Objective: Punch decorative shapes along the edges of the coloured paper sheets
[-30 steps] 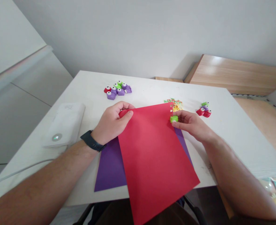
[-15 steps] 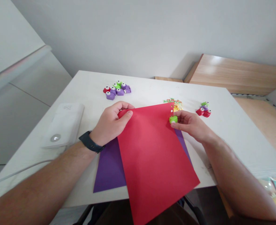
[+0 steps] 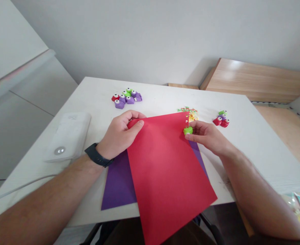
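My left hand, with a dark watch strap at its wrist, pinches the upper left corner of a red sheet of paper. On the sheet's right edge, near the top, sits a small green craft punch. My right hand grips that punch between thumb and fingers. Small cut-out holes run along the red edge just above it. Beneath the red sheet lies a purple sheet of paper, partly covered. The red sheet's lower end hangs over the table's front edge.
Several coloured craft punches stand at the back left, and another cluster of punches is at the right. Tiny red, green and yellow paper cut-outs lie behind the sheet. A white device with a cable rests on the white table.
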{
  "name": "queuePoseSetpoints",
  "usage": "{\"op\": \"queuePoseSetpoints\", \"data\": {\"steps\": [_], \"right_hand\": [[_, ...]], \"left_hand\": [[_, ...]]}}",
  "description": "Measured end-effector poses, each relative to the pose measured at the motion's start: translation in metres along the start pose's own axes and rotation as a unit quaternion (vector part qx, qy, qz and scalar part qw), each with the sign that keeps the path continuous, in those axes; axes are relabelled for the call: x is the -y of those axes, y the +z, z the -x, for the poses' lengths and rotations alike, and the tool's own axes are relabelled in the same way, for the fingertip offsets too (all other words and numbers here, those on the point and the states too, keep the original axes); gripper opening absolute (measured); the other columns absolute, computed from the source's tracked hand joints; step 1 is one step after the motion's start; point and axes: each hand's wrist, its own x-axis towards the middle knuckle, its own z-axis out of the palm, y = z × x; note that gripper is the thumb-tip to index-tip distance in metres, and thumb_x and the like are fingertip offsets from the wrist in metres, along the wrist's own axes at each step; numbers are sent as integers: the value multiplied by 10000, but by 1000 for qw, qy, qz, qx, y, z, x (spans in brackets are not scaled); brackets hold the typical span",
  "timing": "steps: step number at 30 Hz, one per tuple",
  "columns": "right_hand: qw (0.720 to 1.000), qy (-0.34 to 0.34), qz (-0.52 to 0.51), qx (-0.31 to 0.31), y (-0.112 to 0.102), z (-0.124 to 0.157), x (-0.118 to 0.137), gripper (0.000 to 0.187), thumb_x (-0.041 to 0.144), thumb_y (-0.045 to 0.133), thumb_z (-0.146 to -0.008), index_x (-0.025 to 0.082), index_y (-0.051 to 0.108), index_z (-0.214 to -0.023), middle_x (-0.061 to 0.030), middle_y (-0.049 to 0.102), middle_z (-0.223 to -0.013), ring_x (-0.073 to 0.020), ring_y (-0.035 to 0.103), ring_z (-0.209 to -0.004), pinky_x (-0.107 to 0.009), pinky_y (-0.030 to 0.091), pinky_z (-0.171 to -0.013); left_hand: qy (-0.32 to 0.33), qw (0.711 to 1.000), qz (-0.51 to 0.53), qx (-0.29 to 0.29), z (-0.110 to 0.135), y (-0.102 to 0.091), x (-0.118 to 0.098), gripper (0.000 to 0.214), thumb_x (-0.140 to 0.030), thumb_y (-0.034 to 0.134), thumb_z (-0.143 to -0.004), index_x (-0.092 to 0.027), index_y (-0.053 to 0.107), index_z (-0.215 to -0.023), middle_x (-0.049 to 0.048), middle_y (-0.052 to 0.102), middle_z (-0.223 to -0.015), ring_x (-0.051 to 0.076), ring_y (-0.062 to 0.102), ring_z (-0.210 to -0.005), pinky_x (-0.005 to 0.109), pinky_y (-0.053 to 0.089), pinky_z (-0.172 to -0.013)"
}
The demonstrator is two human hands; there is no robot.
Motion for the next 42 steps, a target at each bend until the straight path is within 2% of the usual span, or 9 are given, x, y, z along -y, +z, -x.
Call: {"op": "queuePoseSetpoints", "data": {"steps": [23,33,42], "right_hand": [[1000,-14,-1,-4,1,-1,1,351,424,945,-794,206,786,-1019,-57,804,-1001,-211,721,-869,-388,576,-853],[999,-13,26,-21,4,-1,2,385,485,940,-771,206,766,-969,-58,790,-964,-219,707,-855,-396,581,-837],[999,-11,48,-22,3,-1,-1,381,503,911,-797,220,755,-999,-51,780,-974,-231,707,-872,-407,592,-845]], "left_hand": [[-7,1000,-1,0,0,0,1,345,-464,700,-988,-171,724,-1169,82,785,-1086,225,700,-865,323,560,-760],[-14,1000,6,4,1,0,0,350,-481,704,-981,-185,720,-1168,82,792,-1079,230,704,-845,317,564,-726],[-20,1000,5,3,1,0,0,360,-484,715,-971,-181,728,-1164,83,792,-1071,230,703,-837,315,561,-715]]}}
